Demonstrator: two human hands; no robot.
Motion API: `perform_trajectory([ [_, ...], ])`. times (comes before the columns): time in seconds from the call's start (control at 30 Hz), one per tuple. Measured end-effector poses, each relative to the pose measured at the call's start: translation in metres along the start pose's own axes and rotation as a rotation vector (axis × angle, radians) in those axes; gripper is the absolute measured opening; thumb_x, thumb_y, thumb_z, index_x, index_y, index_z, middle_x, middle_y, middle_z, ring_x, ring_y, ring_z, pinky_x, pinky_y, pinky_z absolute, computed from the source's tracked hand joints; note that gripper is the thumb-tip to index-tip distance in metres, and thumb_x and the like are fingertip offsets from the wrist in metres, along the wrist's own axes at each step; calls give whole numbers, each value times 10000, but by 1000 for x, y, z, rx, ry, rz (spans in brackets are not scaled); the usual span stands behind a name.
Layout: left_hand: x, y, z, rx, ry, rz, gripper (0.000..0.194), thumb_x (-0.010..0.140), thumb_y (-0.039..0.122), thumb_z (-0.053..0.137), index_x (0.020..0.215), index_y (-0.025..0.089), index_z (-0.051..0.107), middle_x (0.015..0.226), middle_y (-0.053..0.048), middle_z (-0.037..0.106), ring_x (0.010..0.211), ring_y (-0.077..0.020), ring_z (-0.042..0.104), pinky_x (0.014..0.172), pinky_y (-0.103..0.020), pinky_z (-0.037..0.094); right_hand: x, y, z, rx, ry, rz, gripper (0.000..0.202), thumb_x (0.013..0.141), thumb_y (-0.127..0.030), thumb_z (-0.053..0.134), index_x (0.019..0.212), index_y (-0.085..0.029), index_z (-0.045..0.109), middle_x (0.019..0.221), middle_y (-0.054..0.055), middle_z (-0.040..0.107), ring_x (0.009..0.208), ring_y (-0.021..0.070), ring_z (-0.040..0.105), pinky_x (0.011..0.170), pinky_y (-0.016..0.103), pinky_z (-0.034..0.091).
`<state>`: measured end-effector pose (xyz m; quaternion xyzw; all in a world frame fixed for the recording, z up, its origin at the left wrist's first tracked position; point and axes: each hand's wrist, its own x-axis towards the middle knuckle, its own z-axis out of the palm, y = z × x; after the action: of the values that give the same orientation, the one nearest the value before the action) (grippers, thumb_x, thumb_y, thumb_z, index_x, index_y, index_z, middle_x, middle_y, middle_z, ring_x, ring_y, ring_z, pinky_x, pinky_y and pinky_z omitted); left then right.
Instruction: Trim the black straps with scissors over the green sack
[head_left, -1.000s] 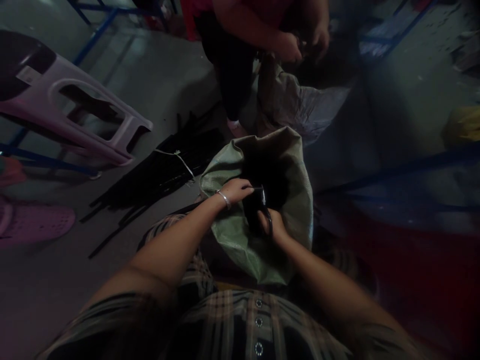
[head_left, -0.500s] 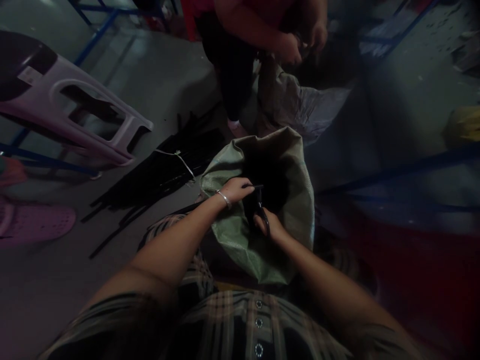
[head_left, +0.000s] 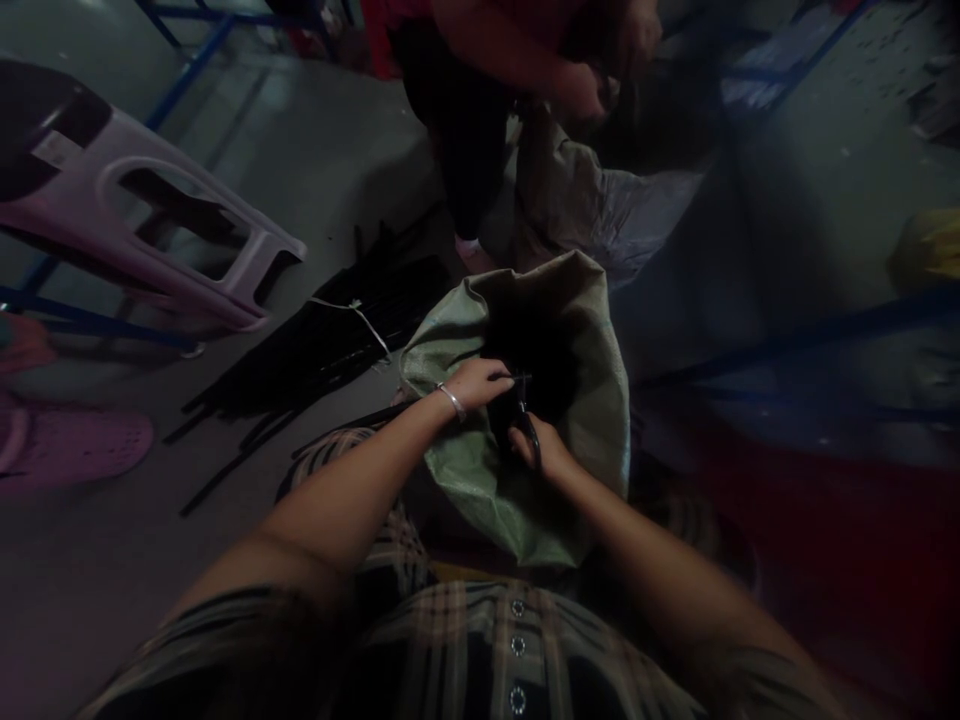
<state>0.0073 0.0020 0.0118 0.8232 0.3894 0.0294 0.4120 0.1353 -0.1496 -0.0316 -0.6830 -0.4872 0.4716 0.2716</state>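
Over the open mouth of a green woven sack (head_left: 457, 490), both of my hands work close together. Closed in a pinch, my left hand (head_left: 480, 383) holds a thin black strip (head_left: 521, 377) whose tip sticks out to the right. A silver bracelet (head_left: 452, 401) circles that wrist. My right hand (head_left: 546, 447) is wrapped round the black handles of a pair of scissors (head_left: 533, 440). Their blades point away from me and meet the strip just past my left fingertips. Inside the sack it is dark, and I cannot make out the contents.
Long black strips (head_left: 322, 340) lie in a tied bundle on the floor at left. Beyond them stands a pale plastic stool (head_left: 180, 215), with a pink basket (head_left: 75, 440) nearer. Ahead, another person's hands (head_left: 589, 90) are above a greyish sack (head_left: 600, 210). Blue metal frames (head_left: 191, 75) stand around.
The scissor blades have moved slightly up and right against the strip. My left hand has shifted a little to the right. The other person's hands have also moved slightly.
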Motion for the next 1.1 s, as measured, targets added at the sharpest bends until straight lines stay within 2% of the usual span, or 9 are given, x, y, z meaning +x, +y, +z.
perform_trajectory([
  [0.2,-1,1,1,30,-32,20,248,793,335,530,888,182,701,793,-5,678,735,-139,583,646,-227,403,-1,3,0,2,5,-2,200,804,-380,507,810,-182,534,708,32,625,622,150,575,577,246,424],
  [0.43,0,-2,-1,22,-19,4,275,801,364,527,912,190,707,830,-10,689,755,-144,593,687,-233,424,-4,-1,0,92,66,22,259,800,-391,491,634,-193,486,556,-1,531,488,119,489,472,232,370],
  [0.63,0,-8,-8,4,-22,-3,287,794,354,541,935,173,713,829,-23,690,767,-149,598,689,-236,433,-2,-3,2,156,122,111,315,778,-453,506,601,-193,479,514,-12,491,439,109,451,427,230,334],
  [1.1,-13,-15,-12,32,-12,-9,293,806,357,512,915,175,715,766,-14,675,730,-142,577,690,-233,431,-8,-7,12,161,129,99,335,749,-461,532,565,-186,480,487,-11,492,438,100,428,423,221,317],
])
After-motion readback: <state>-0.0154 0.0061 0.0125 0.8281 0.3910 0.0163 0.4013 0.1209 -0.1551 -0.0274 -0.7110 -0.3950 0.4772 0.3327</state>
